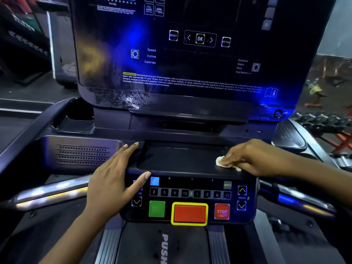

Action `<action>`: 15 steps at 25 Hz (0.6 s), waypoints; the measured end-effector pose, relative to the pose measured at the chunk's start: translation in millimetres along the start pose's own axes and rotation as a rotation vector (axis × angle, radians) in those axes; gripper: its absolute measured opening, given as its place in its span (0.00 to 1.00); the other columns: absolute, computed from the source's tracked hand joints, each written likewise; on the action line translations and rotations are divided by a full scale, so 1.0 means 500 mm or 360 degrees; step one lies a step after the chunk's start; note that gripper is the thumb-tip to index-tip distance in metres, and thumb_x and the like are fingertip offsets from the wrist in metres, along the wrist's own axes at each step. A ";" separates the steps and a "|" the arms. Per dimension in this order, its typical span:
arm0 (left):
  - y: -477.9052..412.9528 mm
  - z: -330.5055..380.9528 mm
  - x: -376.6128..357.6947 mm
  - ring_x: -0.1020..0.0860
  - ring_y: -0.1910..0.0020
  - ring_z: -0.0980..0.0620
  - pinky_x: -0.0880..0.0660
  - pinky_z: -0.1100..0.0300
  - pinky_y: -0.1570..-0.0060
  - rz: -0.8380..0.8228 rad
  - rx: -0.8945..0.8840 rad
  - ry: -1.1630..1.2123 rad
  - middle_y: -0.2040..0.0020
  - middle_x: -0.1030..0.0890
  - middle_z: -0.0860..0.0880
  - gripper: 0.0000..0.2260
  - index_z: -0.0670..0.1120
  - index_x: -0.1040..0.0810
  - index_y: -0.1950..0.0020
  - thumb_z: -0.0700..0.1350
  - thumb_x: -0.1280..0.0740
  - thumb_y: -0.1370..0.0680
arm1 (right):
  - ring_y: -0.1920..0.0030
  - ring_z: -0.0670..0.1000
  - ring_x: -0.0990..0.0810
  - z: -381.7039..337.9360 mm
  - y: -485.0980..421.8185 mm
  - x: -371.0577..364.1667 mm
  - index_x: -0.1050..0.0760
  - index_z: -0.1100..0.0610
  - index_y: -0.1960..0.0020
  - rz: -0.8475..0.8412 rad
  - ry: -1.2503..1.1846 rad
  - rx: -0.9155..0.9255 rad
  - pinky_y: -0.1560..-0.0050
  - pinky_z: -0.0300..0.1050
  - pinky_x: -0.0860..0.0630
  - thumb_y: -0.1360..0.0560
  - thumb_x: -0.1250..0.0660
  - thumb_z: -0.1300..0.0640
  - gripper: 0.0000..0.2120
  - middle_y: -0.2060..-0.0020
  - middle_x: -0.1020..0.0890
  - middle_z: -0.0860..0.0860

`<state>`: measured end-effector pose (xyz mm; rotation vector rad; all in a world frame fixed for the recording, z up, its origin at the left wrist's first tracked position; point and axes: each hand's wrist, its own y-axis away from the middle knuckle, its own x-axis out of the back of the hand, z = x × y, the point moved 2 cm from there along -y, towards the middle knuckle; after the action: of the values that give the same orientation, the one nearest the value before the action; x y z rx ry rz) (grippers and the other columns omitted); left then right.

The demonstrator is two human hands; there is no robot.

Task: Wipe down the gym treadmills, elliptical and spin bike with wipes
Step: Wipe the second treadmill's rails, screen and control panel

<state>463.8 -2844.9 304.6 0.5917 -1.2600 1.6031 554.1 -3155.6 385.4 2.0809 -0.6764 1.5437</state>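
Two hands on the treadmill [82, 155], noted from the fingers out.

Right hand [253, 155]: fingers [229, 159] are curled down and bunched together. They pinch a small white wipe [221, 162] and press it to the right end of the recessed tray [177, 161]. Whether it sits on the tray floor or on the rim, I cannot tell.

Left hand [112, 180]: fingers [127, 152] are straight and close together, laid flat at the tray's left rim. The thumb is spread out to the top edge of the control panel [190, 197]. It holds nothing.

Handling, judged: the wipe is crumpled, light, limp and probably damp. It has no stiffness of its own, so it goes only where fingertips push it. It is best held as a wad under the pads, with some sheet showing ahead of the fingers. It may bunch in the tray corners. Panel keys lie just below the tray, and a stray press on them looks like the risk.

Containers: the tray is shallow and dark, and the wipe is the only thing I can make out in it. The cup holder [80, 115], upper left, is too dark inside to read. The console display [190, 54] above shows wet-looking streaks along its lower left bezel.
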 end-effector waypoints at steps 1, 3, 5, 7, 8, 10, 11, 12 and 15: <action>0.001 0.000 -0.001 0.25 0.36 0.46 0.33 0.59 0.42 0.0004 0.0001 -0.0001 0.36 0.22 0.45 0.36 0.43 0.29 0.30 0.69 0.53 0.23 | 0.48 0.37 0.23 -0.016 0.007 0.008 0.18 0.51 0.45 -0.0022 -0.0086 0.0041 0.50 0.22 0.32 0.28 0.33 0.64 0.14 0.50 0.17 0.42; 0.003 0.000 -0.002 0.25 0.35 0.46 0.33 0.59 0.42 0.0012 0.0001 -0.0010 0.36 0.22 0.45 0.36 0.44 0.29 0.30 0.69 0.53 0.23 | 0.49 0.35 0.21 -0.028 -0.007 0.019 0.18 0.52 0.46 0.0025 -0.0233 0.0111 0.49 0.24 0.29 0.29 0.34 0.62 0.14 0.50 0.17 0.41; 0.001 -0.001 0.000 0.25 0.36 0.46 0.33 0.58 0.42 0.0009 0.0004 -0.0017 0.36 0.22 0.45 0.36 0.44 0.29 0.30 0.69 0.53 0.23 | 0.49 0.37 0.21 -0.008 -0.053 0.018 0.18 0.53 0.46 0.0224 -0.0247 0.0016 0.51 0.24 0.30 0.28 0.34 0.64 0.14 0.49 0.17 0.43; 0.001 -0.002 -0.001 0.24 0.36 0.45 0.33 0.57 0.41 0.0011 0.0002 -0.0019 0.37 0.22 0.44 0.36 0.43 0.29 0.30 0.69 0.53 0.23 | 0.49 0.40 0.20 0.023 -0.101 -0.005 0.18 0.53 0.46 0.0272 -0.0234 -0.0206 0.54 0.22 0.32 0.27 0.34 0.67 0.15 0.49 0.17 0.46; 0.001 -0.002 -0.001 0.24 0.36 0.45 0.33 0.56 0.40 0.0013 0.0003 -0.0023 0.37 0.22 0.44 0.36 0.43 0.29 0.30 0.69 0.53 0.23 | 0.49 0.40 0.20 0.032 -0.122 -0.025 0.19 0.53 0.46 0.0222 -0.0236 -0.0285 0.55 0.22 0.33 0.27 0.34 0.67 0.15 0.49 0.17 0.47; 0.001 0.000 -0.002 0.25 0.36 0.45 0.34 0.55 0.38 0.0015 0.0000 -0.0028 0.37 0.22 0.44 0.36 0.42 0.28 0.31 0.69 0.53 0.23 | 0.48 0.40 0.21 0.028 -0.149 -0.058 0.19 0.53 0.45 0.0124 -0.0249 -0.0329 0.54 0.21 0.33 0.26 0.35 0.67 0.15 0.48 0.17 0.47; 0.000 0.000 -0.002 0.25 0.36 0.45 0.34 0.55 0.38 0.0013 -0.0001 -0.0035 0.37 0.22 0.44 0.36 0.42 0.28 0.31 0.69 0.52 0.23 | 0.47 0.41 0.21 0.016 -0.158 -0.065 0.20 0.53 0.44 0.0110 -0.0257 -0.0313 0.52 0.21 0.33 0.26 0.35 0.67 0.15 0.47 0.17 0.48; -0.001 -0.001 -0.002 0.24 0.36 0.45 0.35 0.55 0.37 0.0011 -0.0002 -0.0044 0.37 0.21 0.44 0.36 0.42 0.28 0.31 0.68 0.52 0.22 | 0.46 0.42 0.21 -0.003 -0.164 -0.067 0.20 0.53 0.43 0.0117 -0.0263 -0.0279 0.51 0.23 0.32 0.26 0.35 0.66 0.15 0.46 0.18 0.48; 0.002 -0.004 -0.004 0.25 0.36 0.45 0.37 0.56 0.34 0.0009 -0.0010 -0.0053 0.37 0.22 0.44 0.36 0.42 0.28 0.31 0.68 0.52 0.22 | 0.47 0.44 0.20 -0.087 -0.161 -0.063 0.20 0.53 0.43 0.0165 -0.0258 -0.0057 0.47 0.31 0.28 0.26 0.33 0.64 0.14 0.47 0.17 0.48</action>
<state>464.1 -2843.8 302.1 0.6138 -1.2913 1.5993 564.7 -3062.6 360.9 2.1920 -0.8764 1.4154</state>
